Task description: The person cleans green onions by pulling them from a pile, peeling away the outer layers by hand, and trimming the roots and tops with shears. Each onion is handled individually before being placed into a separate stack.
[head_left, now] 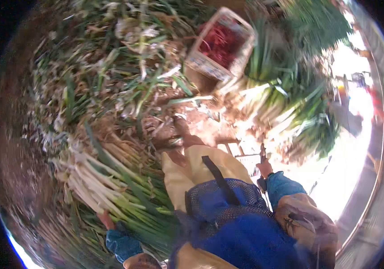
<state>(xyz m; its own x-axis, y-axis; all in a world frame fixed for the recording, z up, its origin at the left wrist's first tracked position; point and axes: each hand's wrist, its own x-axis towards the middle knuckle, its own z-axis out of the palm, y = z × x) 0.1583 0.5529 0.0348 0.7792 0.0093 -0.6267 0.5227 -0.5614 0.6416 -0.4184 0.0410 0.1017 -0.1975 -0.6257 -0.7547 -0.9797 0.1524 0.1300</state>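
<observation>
My left hand [106,220] is low on the left, right at the edge of a pile of long green onions [98,181]. Their white ends point up and left, and their green leaves run down toward my body. Motion blur smears the fingers of this hand. My right hand [264,167], in a blue sleeve, is closed around a narrow tool [263,154] that sticks up from the fist; its kind is unclear. Just beyond this hand, more green onions [286,112] lie with their pale ends toward me.
A pale crate [192,57] holding red strands stands at the upper middle. Loose leaves and trimmings [107,62] cover the ground at upper left. More green bunches [317,22] lie at upper right. A pale curved barrier [380,148] runs along the right side, beside bright sunlit ground.
</observation>
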